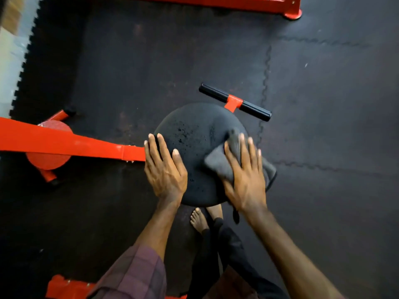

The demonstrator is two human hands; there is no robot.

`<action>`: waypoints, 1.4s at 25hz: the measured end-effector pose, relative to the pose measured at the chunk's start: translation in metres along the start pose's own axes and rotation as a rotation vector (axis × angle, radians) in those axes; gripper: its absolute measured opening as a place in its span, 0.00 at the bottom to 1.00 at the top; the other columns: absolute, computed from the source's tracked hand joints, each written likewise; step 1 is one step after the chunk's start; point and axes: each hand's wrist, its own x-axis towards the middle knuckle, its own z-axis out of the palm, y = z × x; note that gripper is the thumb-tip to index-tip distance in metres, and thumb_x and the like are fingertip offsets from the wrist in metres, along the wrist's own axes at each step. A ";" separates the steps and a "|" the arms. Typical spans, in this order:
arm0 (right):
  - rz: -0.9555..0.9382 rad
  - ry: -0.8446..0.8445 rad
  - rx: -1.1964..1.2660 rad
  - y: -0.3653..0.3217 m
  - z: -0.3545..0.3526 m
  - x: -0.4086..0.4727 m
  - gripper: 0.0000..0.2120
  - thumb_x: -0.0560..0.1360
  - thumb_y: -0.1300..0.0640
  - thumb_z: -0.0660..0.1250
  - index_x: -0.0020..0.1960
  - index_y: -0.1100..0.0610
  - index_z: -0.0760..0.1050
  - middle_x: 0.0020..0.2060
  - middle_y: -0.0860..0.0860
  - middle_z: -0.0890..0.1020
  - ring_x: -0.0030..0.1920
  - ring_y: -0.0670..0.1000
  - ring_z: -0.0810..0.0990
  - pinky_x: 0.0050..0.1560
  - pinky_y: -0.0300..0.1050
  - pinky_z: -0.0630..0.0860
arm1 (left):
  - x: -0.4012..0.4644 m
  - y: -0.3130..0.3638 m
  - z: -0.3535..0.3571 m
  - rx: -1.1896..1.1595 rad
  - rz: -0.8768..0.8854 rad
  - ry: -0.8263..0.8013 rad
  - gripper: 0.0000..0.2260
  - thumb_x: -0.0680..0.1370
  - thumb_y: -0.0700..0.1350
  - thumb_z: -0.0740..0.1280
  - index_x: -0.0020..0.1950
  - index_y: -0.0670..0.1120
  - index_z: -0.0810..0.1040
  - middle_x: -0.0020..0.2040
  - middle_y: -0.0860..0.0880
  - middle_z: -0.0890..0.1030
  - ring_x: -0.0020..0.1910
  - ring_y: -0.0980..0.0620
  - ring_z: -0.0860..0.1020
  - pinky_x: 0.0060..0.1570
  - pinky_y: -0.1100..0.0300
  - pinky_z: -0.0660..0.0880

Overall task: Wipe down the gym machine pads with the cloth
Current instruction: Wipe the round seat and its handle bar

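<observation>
Round black pad (194, 134), mounted on a red machine arm, top face up, dotted with small wet droplets near the middle. Grey cloth (218, 162), folded and rumpled, lies on the pad's right side, one edge hanging past the rim.

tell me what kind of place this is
Most likely a gym. Red steel machine frames stand on black interlocking rubber floor mats, and there is a round black padded seat with a black-gripped handlebar beside it.
</observation>
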 end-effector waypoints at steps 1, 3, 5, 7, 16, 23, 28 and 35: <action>0.007 -0.020 0.003 -0.003 0.000 -0.022 0.40 0.77 0.50 0.68 0.85 0.52 0.57 0.85 0.58 0.48 0.85 0.63 0.44 0.81 0.70 0.51 | 0.004 -0.004 0.000 -0.001 0.026 -0.006 0.26 0.89 0.53 0.55 0.86 0.45 0.59 0.86 0.45 0.58 0.85 0.44 0.57 0.74 0.42 0.69; -0.017 -0.040 -0.008 -0.001 0.003 -0.012 0.38 0.78 0.47 0.66 0.85 0.52 0.57 0.85 0.57 0.49 0.85 0.63 0.43 0.81 0.70 0.49 | 0.013 -0.012 0.002 -0.002 0.097 -0.017 0.26 0.89 0.53 0.55 0.86 0.45 0.59 0.86 0.45 0.58 0.85 0.45 0.57 0.77 0.45 0.66; -0.034 -0.025 -0.059 -0.003 0.008 0.045 0.36 0.81 0.42 0.61 0.85 0.50 0.57 0.85 0.57 0.50 0.85 0.62 0.45 0.81 0.69 0.49 | 0.021 -0.017 0.005 -0.004 0.164 -0.020 0.26 0.89 0.53 0.55 0.86 0.45 0.59 0.86 0.46 0.58 0.85 0.45 0.57 0.80 0.47 0.62; 0.004 0.001 -0.106 -0.007 0.007 0.096 0.34 0.83 0.37 0.58 0.85 0.48 0.58 0.85 0.56 0.53 0.85 0.61 0.49 0.82 0.67 0.51 | 0.027 -0.020 0.005 -0.026 0.197 -0.023 0.26 0.88 0.53 0.55 0.86 0.45 0.60 0.86 0.46 0.58 0.85 0.46 0.57 0.80 0.48 0.61; 0.041 0.003 -0.051 -0.014 0.011 -0.020 0.36 0.78 0.45 0.62 0.84 0.52 0.60 0.85 0.58 0.50 0.85 0.63 0.44 0.80 0.72 0.51 | 0.071 -0.026 -0.001 -0.066 0.435 -0.153 0.27 0.87 0.54 0.55 0.86 0.48 0.59 0.87 0.50 0.56 0.86 0.49 0.54 0.72 0.42 0.71; 0.107 0.048 -0.118 -0.014 0.010 0.071 0.34 0.83 0.35 0.58 0.84 0.47 0.59 0.85 0.57 0.53 0.85 0.61 0.48 0.82 0.66 0.51 | 0.102 -0.025 -0.003 -0.114 0.628 -0.277 0.27 0.87 0.55 0.56 0.86 0.50 0.59 0.87 0.51 0.56 0.86 0.51 0.52 0.79 0.37 0.63; 0.050 -0.002 -0.081 -0.018 0.012 -0.034 0.38 0.77 0.43 0.65 0.85 0.50 0.59 0.86 0.57 0.47 0.85 0.62 0.43 0.81 0.69 0.49 | 0.001 -0.029 -0.015 -0.400 -0.008 0.111 0.24 0.88 0.50 0.59 0.83 0.42 0.64 0.84 0.42 0.64 0.83 0.45 0.62 0.81 0.42 0.60; 0.106 -0.033 -0.067 -0.006 0.003 0.110 0.33 0.83 0.33 0.56 0.84 0.45 0.59 0.85 0.56 0.56 0.85 0.60 0.52 0.81 0.66 0.53 | -0.066 0.041 0.018 -0.577 -0.650 0.161 0.35 0.87 0.60 0.55 0.84 0.34 0.57 0.83 0.35 0.60 0.82 0.36 0.61 0.82 0.50 0.57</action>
